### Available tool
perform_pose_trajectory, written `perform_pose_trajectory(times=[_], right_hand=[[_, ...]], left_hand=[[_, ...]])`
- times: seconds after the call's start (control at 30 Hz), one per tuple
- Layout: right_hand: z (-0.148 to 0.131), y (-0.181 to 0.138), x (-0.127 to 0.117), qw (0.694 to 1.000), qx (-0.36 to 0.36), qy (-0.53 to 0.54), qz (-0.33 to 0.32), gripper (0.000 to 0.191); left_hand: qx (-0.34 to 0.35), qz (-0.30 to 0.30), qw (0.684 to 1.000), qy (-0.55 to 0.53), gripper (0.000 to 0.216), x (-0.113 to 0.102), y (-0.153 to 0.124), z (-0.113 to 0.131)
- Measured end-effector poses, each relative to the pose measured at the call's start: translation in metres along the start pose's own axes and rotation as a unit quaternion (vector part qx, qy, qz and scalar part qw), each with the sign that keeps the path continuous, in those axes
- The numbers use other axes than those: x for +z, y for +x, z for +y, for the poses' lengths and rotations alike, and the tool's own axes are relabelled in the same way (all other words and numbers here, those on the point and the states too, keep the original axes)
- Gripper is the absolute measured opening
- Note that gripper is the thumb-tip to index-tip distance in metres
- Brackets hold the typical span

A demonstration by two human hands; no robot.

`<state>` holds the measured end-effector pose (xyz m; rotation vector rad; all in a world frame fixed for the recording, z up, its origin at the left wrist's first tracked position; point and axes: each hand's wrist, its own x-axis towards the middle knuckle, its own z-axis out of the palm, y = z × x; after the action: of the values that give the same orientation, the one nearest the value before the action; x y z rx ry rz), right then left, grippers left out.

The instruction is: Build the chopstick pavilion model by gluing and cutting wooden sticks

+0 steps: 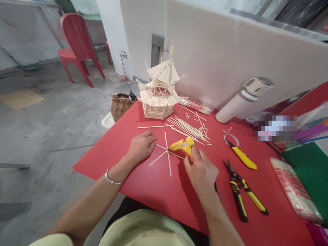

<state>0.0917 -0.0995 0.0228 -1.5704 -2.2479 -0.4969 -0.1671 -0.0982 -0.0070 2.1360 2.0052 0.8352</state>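
My right hand (202,167) is wrapped round the handle of a yellow hot glue gun (182,146). Its nozzle points left and meets the middle of a star of thin wooden sticks (169,164) lying crossed on the red table. At the star's left side, the curled fingers of my left hand (142,145) close on the end of one stick (161,147). Just behind lies a loose pile of wooden sticks (188,129). A pagoda-like model (160,90) built from such sticks stands at the far corner of the table.
Pruning shears (238,188) and a yellow-handled cutter (242,155) lie to the right on the red table (194,218). A white thermos (243,99) stands tilted-looking near the wall. Packs of sticks (294,188) rest at the right edge. A red chair (77,44) stands beyond.
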Motion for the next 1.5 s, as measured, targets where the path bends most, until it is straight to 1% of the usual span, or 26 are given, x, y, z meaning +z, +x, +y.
perform_pose_trajectory(times=[0.57, 0.87, 1.07, 1.5], right_hand=[[0.0013, -0.0006, -0.0068, 1.000, -0.012, 0.003, 0.007, 0.029], [0.0022, -0.0016, -0.0061, 1.000, -0.010, 0.002, 0.004, 0.032], [0.0017, -0.0009, -0.0049, 1.000, -0.001, -0.001, 0.020, 0.033], [0.0005, 0.0002, -0.0017, 1.000, 0.003, 0.005, 0.006, 0.033]], left_hand=[[0.002, 0.010, 1.000, -0.007, 0.022, 0.0022, -0.0001, -0.0004], [0.007, 0.009, 1.000, 0.003, 0.023, 0.0010, 0.0002, 0.0004], [0.006, 0.008, 1.000, 0.007, 0.024, 0.0018, 0.0003, 0.0000], [0.003, -0.002, 1.000, -0.002, 0.025, -0.0012, 0.0005, 0.0018]])
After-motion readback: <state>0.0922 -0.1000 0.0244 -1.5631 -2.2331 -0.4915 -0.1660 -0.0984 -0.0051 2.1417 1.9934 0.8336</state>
